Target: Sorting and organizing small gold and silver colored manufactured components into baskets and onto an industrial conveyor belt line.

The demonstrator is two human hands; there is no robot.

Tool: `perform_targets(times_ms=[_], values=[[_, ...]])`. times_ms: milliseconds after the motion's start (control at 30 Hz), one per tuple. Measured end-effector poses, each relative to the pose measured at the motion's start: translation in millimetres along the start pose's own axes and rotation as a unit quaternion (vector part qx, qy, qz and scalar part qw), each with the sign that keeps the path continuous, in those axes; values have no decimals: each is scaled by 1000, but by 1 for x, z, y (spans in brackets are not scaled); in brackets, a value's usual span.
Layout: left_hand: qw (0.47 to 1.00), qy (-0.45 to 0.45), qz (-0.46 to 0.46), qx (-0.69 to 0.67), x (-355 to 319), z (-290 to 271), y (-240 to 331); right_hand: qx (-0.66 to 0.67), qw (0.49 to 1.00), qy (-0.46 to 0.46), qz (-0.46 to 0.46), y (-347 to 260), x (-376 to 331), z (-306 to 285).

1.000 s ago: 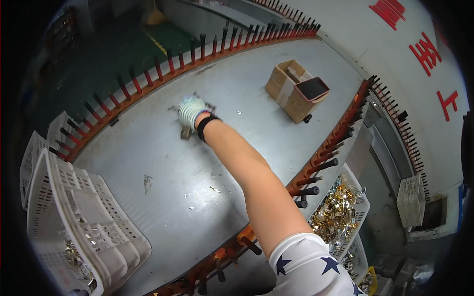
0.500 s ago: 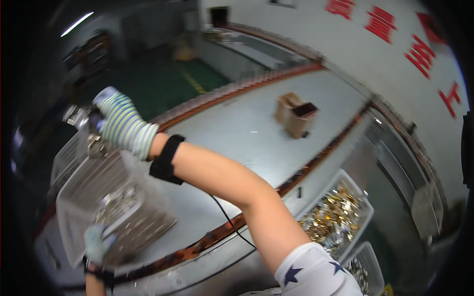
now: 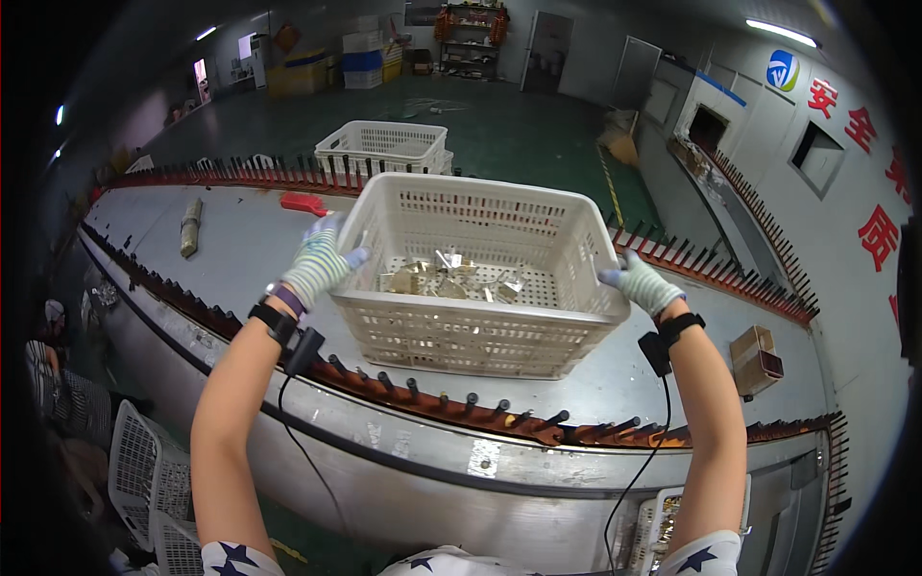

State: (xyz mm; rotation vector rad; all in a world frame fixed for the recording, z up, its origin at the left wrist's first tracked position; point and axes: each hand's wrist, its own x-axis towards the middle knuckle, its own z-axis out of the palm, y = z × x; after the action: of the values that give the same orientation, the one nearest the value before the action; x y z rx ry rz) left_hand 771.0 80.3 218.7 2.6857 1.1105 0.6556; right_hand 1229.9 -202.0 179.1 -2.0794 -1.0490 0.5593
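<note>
A white perforated plastic basket [image 3: 471,338] stands on the metal-topped table in front of me. Several shiny, flat metal pieces [image 3: 451,278] lie loose on its bottom. My left hand [image 3: 322,261], in a striped knit glove, is closed on the basket's left end at the rim. At the opposite end, my right hand [image 3: 645,286] in a matching glove grips the right rim, thumb inward. Black bands with small boxes and cables circle both wrists.
Rows of dark upright pegs [image 3: 413,386] edge the table. Another white basket [image 3: 384,142] stands beyond it. A red brush [image 3: 305,204], a wrapped roll [image 3: 191,228] and a cardboard box [image 3: 756,360] rest on the tabletop. People sit at lower left.
My right hand, earlier raised at the left beside shiny metal pieces, now grips the basket's right end. My left hand holds its left end. The view has swung left.
</note>
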Motion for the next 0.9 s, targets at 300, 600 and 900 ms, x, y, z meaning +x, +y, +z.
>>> perform_targets(times_ms=[300,600,900], values=[[856,-40,-212,-470,16,51,-76,84,982,160,51,47,2,31],[809,34,12,-587,-39,-116,50,271,947,117,-128,-83,-197,-141],[718,-149,216,-645,-51,-200,125,278,922,238,124,-158,-486,-124]])
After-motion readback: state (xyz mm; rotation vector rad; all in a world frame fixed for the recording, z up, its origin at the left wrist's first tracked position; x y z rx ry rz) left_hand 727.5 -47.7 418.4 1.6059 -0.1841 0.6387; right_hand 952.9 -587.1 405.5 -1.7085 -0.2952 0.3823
